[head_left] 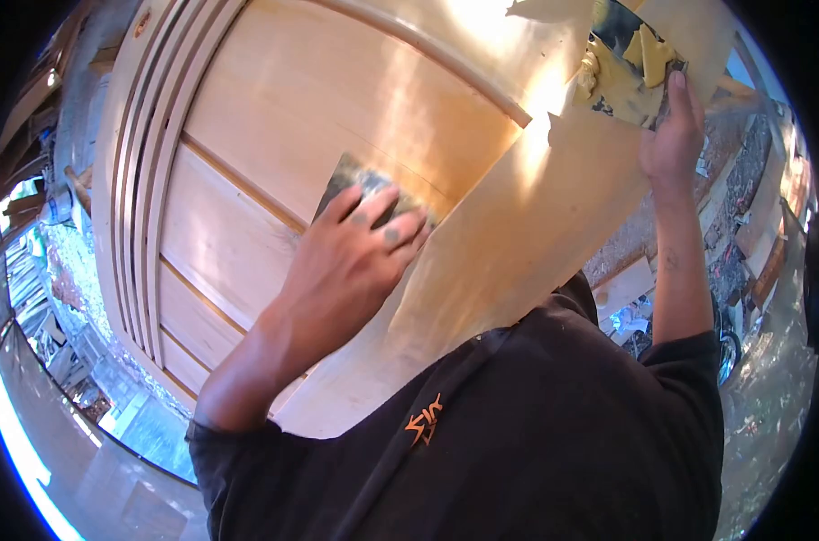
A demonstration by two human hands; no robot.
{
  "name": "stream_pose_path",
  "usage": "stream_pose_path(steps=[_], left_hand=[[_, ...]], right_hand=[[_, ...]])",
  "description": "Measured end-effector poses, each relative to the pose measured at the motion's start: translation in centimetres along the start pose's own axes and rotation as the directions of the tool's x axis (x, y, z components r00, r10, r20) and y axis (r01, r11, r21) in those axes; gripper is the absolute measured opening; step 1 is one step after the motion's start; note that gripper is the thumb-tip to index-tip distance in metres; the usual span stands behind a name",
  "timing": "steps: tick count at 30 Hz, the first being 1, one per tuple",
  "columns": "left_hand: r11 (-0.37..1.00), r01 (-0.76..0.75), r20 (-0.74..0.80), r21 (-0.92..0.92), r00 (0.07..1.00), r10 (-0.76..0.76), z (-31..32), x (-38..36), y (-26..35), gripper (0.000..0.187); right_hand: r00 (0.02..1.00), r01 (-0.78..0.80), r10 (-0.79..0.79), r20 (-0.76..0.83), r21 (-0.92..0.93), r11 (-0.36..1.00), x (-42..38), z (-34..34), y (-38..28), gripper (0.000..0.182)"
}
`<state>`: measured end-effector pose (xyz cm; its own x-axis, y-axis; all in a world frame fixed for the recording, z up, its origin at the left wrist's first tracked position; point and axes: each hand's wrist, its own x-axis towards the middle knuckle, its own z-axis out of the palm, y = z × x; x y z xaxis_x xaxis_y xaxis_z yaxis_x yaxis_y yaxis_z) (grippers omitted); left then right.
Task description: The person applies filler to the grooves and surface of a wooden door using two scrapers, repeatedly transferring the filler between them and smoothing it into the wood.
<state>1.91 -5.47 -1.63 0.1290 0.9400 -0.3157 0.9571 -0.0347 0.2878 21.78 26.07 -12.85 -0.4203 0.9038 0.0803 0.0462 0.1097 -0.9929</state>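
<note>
My left hand (360, 248) is closed on a flat, smeared scraper (339, 177), its fingers spread over the top of the blade. The scraper lies against a pale wooden panel door (337, 81), on a recessed panel near a raised strip. At the upper right, my right hand (676, 135) grips the edge of a dark putty board (621, 86), thumb on top. Thick yellow putty (648, 59) sits in lumps and smears across that board. The underside of the scraper is hidden.
Grooved moulding (143, 171) runs along the door's left side. Narrow strips (238, 185) divide its panels. Wood scraps and debris (743, 198) cover the ground at right, with more offcuts (58, 334) at left. My dark shirt (518, 433) is close to the door's near edge.
</note>
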Motion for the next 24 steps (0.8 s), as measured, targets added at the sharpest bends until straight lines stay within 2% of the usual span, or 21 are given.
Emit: stream_pose_path(steps=[2,5,7,11,13,16,19,20,23,24], left_hand=[[0.999,-0.028,0.027,0.024,0.999,0.028,0.3,-2.1,0.1,0.032],[1.0,-0.022,0.098,-0.006,0.995,0.022,-0.5,-3.6,-0.3,0.032],[0.999,-0.001,0.132,-0.032,0.991,0.005,-2.3,-3.2,-1.1,0.033],[0.998,-0.04,-0.072,0.038,0.997,0.042,-3.1,0.9,-1.3,0.033],[0.993,-0.066,-0.044,0.095,0.997,0.07,-2.3,1.6,-0.8,0.036],[0.989,-0.092,-0.016,0.116,0.995,0.094,-0.3,0.5,-0.1,0.035],[0.995,-0.08,0.063,0.056,0.995,0.076,-0.9,-1.6,0.2,0.034],[0.997,-0.073,0.041,0.013,0.997,0.073,-1.0,-1.8,0.0,0.035],[0.998,-0.037,-0.055,0.056,0.998,0.041,-2.3,-0.3,-0.3,0.036],[0.998,-0.032,-0.075,0.052,0.997,0.035,-2.3,0.1,-0.2,0.037]], right_hand=[[0.988,-0.108,0.123,-0.093,0.15,0.983,-0.6,1.6,-2.3,0.043],[0.972,-0.157,0.21,-0.105,0.37,0.916,-0.6,2.3,-2.8,0.035],[0.977,-0.149,0.195,-0.085,0.381,0.912,-0.5,2.3,-2.8,0.035],[0.988,-0.099,0.133,-0.081,0.329,0.939,-0.5,1.6,-1.9,0.035],[0.998,0.002,0.006,-0.057,0.146,0.989,-0.1,0.6,-0.6,0.035],[0.998,0.064,-0.064,-0.011,0.026,0.998,0.0,-0.3,0.3,0.038],[1.0,0.003,-0.002,-0.02,0.036,0.999,-0.2,0.1,-0.7,0.04],[0.999,-0.03,0.031,-0.024,0.05,0.998,-0.4,0.8,-1.4,0.04],[0.971,-0.171,0.211,-0.11,0.291,0.941,-0.9,2.4,-3.2,0.042],[0.982,-0.146,0.172,-0.083,0.252,0.957,-0.8,2.0,-2.8,0.042]])
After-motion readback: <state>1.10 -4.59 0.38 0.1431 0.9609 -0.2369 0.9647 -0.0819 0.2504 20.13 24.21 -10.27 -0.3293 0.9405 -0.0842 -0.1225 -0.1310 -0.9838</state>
